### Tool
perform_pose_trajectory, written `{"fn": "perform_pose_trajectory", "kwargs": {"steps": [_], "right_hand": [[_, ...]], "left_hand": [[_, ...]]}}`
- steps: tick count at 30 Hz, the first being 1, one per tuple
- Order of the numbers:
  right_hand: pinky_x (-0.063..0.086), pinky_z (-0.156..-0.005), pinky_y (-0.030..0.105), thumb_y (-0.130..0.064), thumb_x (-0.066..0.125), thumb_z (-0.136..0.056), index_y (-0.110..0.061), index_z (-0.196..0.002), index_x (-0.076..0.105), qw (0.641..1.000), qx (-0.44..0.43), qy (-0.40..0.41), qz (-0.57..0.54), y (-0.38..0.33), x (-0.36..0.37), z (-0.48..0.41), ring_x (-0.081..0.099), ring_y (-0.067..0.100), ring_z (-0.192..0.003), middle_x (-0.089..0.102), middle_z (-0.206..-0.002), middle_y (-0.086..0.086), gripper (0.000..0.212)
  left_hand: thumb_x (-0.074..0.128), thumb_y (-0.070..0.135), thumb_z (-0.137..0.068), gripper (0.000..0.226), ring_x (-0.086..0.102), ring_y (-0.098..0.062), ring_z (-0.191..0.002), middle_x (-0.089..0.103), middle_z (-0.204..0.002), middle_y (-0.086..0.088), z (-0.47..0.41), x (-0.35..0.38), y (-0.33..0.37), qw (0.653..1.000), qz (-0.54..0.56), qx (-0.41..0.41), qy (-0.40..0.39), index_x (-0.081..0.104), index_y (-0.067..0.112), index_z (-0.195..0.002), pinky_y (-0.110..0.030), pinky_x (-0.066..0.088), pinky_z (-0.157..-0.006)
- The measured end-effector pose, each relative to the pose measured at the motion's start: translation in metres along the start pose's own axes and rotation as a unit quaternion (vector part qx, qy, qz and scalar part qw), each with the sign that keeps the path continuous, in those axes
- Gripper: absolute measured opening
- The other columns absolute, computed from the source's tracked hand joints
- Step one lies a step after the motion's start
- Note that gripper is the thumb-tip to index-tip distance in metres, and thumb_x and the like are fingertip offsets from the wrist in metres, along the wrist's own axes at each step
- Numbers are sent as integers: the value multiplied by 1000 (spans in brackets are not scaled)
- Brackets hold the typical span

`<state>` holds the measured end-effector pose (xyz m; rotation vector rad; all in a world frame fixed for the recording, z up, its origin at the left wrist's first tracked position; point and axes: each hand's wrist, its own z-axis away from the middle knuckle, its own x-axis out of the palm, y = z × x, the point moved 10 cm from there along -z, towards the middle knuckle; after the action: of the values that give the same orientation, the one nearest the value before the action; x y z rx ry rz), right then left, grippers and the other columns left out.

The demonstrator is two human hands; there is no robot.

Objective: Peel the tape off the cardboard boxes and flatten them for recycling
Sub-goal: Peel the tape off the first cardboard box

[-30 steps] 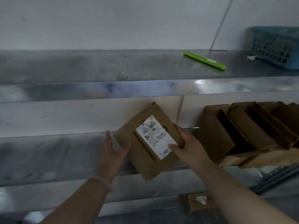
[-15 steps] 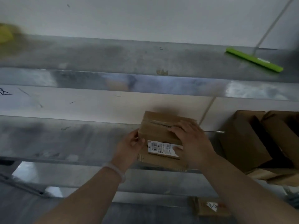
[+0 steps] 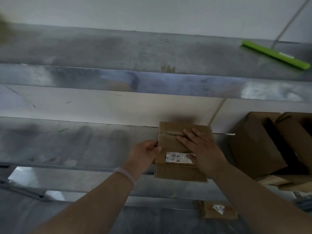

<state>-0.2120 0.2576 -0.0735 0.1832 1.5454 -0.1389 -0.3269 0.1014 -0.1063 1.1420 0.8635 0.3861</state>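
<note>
Since half a second ago little has shifted: the small cardboard box (image 3: 177,149) sits where it did on the front edge of the steel shelf (image 3: 76,144), and the right hand's fingers have crept a touch further toward the seam.

From where I stand, the step in hand looks like finding the start of the tape, with nothing peeled yet. The box lies at about five o'clock from the middle of the view, its near edge overhanging the shelf lip. It is plain brown, closed, its top flaps meeting at a seam (image 3: 170,132) running nine to three, with what seems a glossy strip along it; I cannot tell whether a tape end is lifted. A white shipping label (image 3: 179,158) wraps the near top edge.

The right hand (image 3: 202,149) lies flat on the lid, grip open, fingertips at the seam and thumb on the label. The left hand (image 3: 143,154) pinches the box's nine o'clock side, its grip closed on the wall.

Next, I would judge, a fingernail must catch the tape's end while the left hand steadies the box.

Opened boxes (image 3: 256,146) stand at three o'clock.
</note>
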Motion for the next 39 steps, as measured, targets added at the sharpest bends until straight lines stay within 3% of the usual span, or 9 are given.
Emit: {"fn": "perform_pose_trajectory", "kwargs": {"steps": [3, 7, 12, 16, 24, 28, 30, 35, 39], "right_hand": [[2, -119, 42, -50, 49, -94, -46, -150, 13, 999, 13, 24, -28, -1, 1, 1, 10, 24, -149, 15, -161, -8, 67], [8, -119, 53, -54, 38, -95, -55, -146, -2, 999, 23, 36, -17, -11, -1, -4, 12, 34, -147, 17, -161, 1, 64], [10, -118, 56, -51, 39, -97, -53, -148, 7, 998, 27, 49, -24, -11, -3, -3, 12, 36, -147, 19, -160, 4, 60], [12, -117, 57, -50, 41, -96, -53, -148, 9, 998, 27, 55, -19, -13, -1, -2, 14, 36, -146, 21, -159, 4, 61], [13, -118, 56, -49, 47, -95, -52, -147, 14, 997, 28, 60, -30, -12, -4, -1, 16, 35, -146, 25, -158, 4, 62], [14, -118, 56, -47, 51, -93, -50, -147, 23, 996, 32, 65, -42, -12, -6, -1, 20, 36, -145, 29, -157, 5, 61], [14, -118, 56, -48, 51, -93, -50, -147, 21, 997, 33, 64, -36, -12, -5, -1, 20, 36, -145, 28, -157, 4, 61], [11, -119, 54, -49, 49, -94, -51, -147, 17, 997, 33, 62, -36, -11, -4, -2, 17, 35, -146, 26, -158, 3, 63], [9, -119, 53, -49, 46, -95, -51, -148, 12, 997, 33, 60, -36, -11, -2, -1, 13, 33, -147, 22, -159, 1, 63]], "left_hand": [[66, 16, -88, 22, 66, 0, -85, 71, -92, 9, 1, 6, -4, 999, 39, -8, 14, 68, 16, -110, -17, 54, -81], [70, 17, -85, 15, 69, -8, -83, 73, -86, 9, 1, 4, -7, 997, 45, -12, 59, 71, 28, -95, -26, 54, -80], [75, 28, -80, 22, 61, 11, -65, 64, -64, 30, 7, -7, -10, 991, 8, -16, 129, 63, 41, -67, -6, 44, -57], [76, 25, -79, 16, 65, -2, -71, 69, -71, 16, 8, -9, -12, 990, 17, -26, 138, 66, 35, -71, -24, 54, -69], [73, 19, -82, 20, 63, 5, -69, 67, -69, 23, 12, -11, -16, 987, 39, 5, 154, 64, 35, -73, -18, 49, -65], [70, 7, -83, 27, 70, -8, -86, 74, -87, 9, 10, 17, -15, 986, 159, -10, 50, 69, 34, -87, -28, 56, -76], [66, 7, -85, 31, 71, -13, -85, 75, -86, 8, 8, 24, -14, 991, 129, -5, 29, 73, 37, -82, -30, 56, -77], [73, 26, -82, 15, 64, 1, -75, 66, -75, 21, 11, -7, -16, 989, -2, -30, 145, 65, 37, -76, -16, 47, -67], [74, 27, -81, 15, 63, 4, -71, 65, -71, 21, 17, -10, -8, 988, -9, -13, 155, 64, 37, -74, -14, 46, -63]]}}
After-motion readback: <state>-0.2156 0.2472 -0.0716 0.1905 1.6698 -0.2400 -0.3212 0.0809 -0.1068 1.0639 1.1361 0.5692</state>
